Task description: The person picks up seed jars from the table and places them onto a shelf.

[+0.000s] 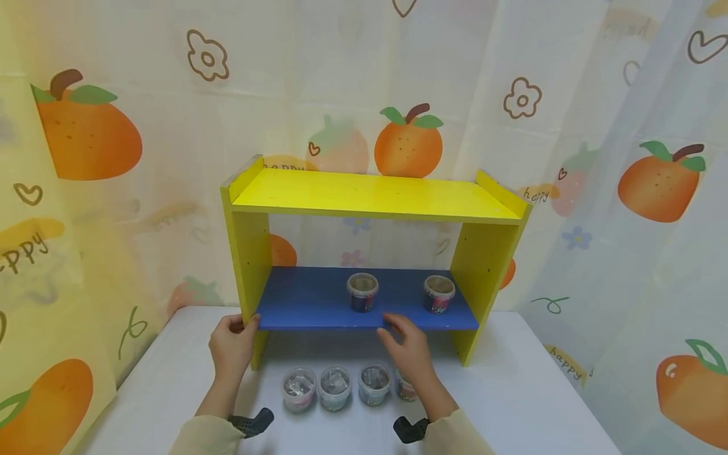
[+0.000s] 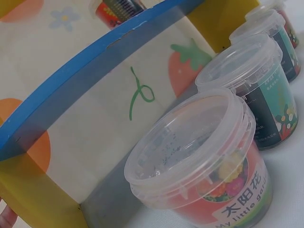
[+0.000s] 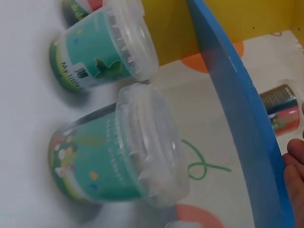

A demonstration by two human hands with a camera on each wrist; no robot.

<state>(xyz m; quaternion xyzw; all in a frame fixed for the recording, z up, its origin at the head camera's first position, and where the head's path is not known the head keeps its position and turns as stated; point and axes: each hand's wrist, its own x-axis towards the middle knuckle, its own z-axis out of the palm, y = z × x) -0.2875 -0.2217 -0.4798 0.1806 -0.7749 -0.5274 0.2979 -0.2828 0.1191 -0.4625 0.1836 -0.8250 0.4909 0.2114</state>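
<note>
A small shelf unit has a yellow top and sides and a blue middle board [image 1: 313, 300]. My left hand [image 1: 232, 347] grips its yellow left side panel [image 1: 243, 265] at the level of the blue board, thumb at the front. My right hand [image 1: 411, 354] is at the front edge of that board, fingers loosely bent and holding nothing. On the board stand two small plastic tubs, one left of the middle [image 1: 363, 292] and another tub [image 1: 439, 294] near the right side. A row of several lidded tubs [image 1: 299, 390] stands before the unit, the rightmost partly behind my right hand.
The unit stands on a white-covered table [image 1: 165, 360] against a fruit-patterned curtain [image 1: 341, 76]. Its yellow top shelf [image 1: 364, 194] has raised ends. In the left wrist view, the nearest tub [image 2: 199, 161] carries a red label; green-labelled tubs [image 3: 104, 156] fill the right wrist view.
</note>
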